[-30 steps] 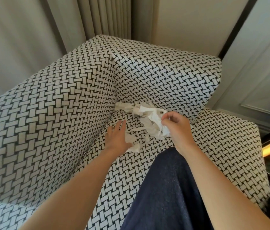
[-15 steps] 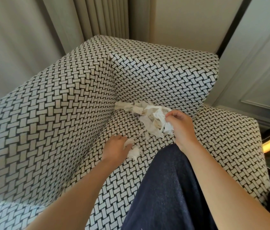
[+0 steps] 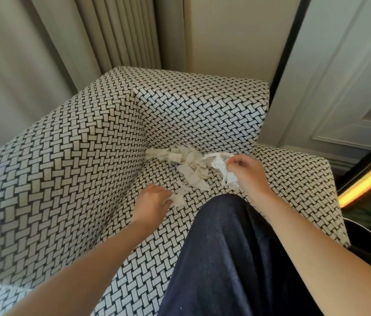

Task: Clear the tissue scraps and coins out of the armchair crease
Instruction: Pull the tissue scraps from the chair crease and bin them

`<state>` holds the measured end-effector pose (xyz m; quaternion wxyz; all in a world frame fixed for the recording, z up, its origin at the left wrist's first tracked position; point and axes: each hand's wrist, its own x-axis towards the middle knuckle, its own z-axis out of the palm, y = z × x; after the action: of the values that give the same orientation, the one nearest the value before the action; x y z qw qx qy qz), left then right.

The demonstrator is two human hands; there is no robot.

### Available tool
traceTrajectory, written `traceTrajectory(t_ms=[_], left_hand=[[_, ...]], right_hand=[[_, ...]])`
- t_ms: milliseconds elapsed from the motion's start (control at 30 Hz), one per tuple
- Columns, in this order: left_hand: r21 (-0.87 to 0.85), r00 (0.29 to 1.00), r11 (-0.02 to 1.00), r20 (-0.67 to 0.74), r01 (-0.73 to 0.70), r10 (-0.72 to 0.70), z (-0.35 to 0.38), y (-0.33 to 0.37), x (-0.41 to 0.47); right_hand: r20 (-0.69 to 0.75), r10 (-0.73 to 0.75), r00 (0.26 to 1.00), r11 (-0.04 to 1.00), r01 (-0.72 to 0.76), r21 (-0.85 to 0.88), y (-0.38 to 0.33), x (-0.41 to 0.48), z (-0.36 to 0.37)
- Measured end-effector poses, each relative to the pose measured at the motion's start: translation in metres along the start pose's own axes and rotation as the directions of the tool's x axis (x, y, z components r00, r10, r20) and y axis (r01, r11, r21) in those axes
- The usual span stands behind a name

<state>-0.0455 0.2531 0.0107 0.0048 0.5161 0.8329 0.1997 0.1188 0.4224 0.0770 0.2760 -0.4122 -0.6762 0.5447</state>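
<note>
The armchair (image 3: pixel 66 169) is covered with a black and white woven pattern, and the person bends over its seat (image 3: pixel 298 179) with one knee in dark trousers (image 3: pixel 225 252) resting on the cushion. The tissue scraps (image 3: pixel 180 155) lie in a loose white heap in the back crease, where the seat meets the backrest, close to the inner corner; some pieces spread forward from the crease onto the seat. The right hand (image 3: pixel 249 175) is just beside this heap, on its right side. Its grip is closed: the thumb and the curled fingers pinch a crumpled tissue bunch (image 3: pixel 222 166), and this bunch hangs down from the hand to the cushion. The left hand (image 3: pixel 151 201) is lower on the seat, near the crease along the armrest, with its back turned up. Its fingers are curled down, and the grip holds a small scrap (image 3: pixel 177 199) which sticks out at the fingertips and touches the seat. The two hands are apart, with the loose pieces between them. Behind the chair hangs a pale curtain (image 3: pixel 20 55), and to the right stands a panelled wall (image 3: pixel 351 92) with a yellow light strip (image 3: pixel 367 182).
</note>
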Motion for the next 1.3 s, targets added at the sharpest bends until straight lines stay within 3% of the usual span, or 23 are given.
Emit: traceTrajectory(t_ms=[300,500,600,800,1000,1100,1200,1300], left_hand=[[-0.266,0.997,0.964,0.067,-0.005,0.024,-0.039,0.099,0.073],[-0.403,0.976,0.915,0.206,0.020,0.069,-0.010,0.202,0.107],[-0.493,0.945,0.869,0.301,0.038,0.130,0.016,0.249,0.109],[-0.590,0.787,0.748,0.598,0.303,0.152,0.076,0.342,0.111],[-0.619,0.701,0.666,0.685,0.417,0.199,0.106,0.410,0.115],[-0.611,0.643,0.611,0.737,0.503,0.208,0.123,0.428,0.111],[-0.560,0.538,0.569,0.811,0.602,0.229,0.141,0.429,0.107],[-0.514,0.480,0.600,0.846,0.613,0.234,0.152,0.427,0.104]], right_hand=[[-0.041,-0.029,0.999,0.975,0.019,-0.223,0.011,-0.012,-0.134],[-0.200,0.082,0.976,0.969,-0.125,-0.215,0.056,-0.034,-0.229],[-0.270,0.142,0.952,0.963,-0.196,-0.185,0.078,-0.043,-0.267],[-0.326,0.303,0.895,0.933,-0.349,-0.092,0.128,-0.058,-0.330],[-0.327,0.496,0.804,0.866,-0.431,0.253,0.170,-0.059,-0.349],[-0.269,0.632,0.727,0.739,-0.459,0.493,0.192,-0.055,-0.351],[-0.230,0.717,0.658,0.618,-0.447,0.646,0.207,-0.054,-0.344],[-0.182,0.771,0.611,0.488,-0.382,0.785,0.217,-0.053,-0.339]])
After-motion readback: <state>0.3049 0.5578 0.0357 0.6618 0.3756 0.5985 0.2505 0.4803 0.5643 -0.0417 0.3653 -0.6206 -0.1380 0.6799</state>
